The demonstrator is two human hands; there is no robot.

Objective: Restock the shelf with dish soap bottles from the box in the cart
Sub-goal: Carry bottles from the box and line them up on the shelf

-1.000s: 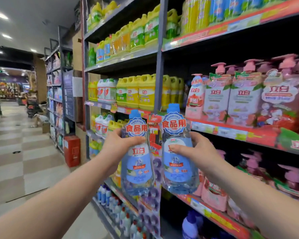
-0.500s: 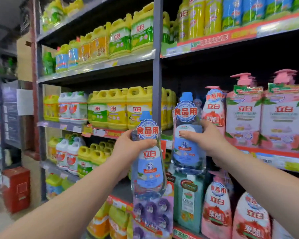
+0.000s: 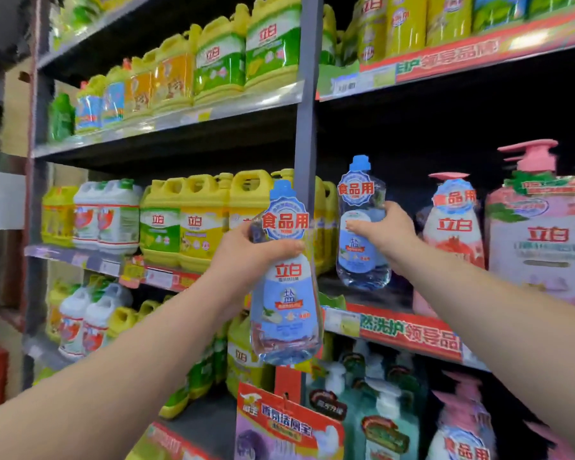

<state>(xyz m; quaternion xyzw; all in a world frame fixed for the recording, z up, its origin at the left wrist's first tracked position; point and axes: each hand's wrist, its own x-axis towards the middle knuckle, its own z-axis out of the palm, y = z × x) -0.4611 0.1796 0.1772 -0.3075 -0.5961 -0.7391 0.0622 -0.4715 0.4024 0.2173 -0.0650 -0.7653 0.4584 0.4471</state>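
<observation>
Two clear, blue-capped dish soap bottles are held upright in front of the shelving. The left bottle (image 3: 286, 280) is gripped at its neck by the left hand (image 3: 249, 257), fingers wrapped around it, in front of the grey upright post (image 3: 307, 127). The right bottle (image 3: 362, 227) is clasped by the right hand (image 3: 384, 232) (fingers closed around its middle) just above the shelf (image 3: 409, 330), beside a pink pump bottle (image 3: 453, 224).
</observation>
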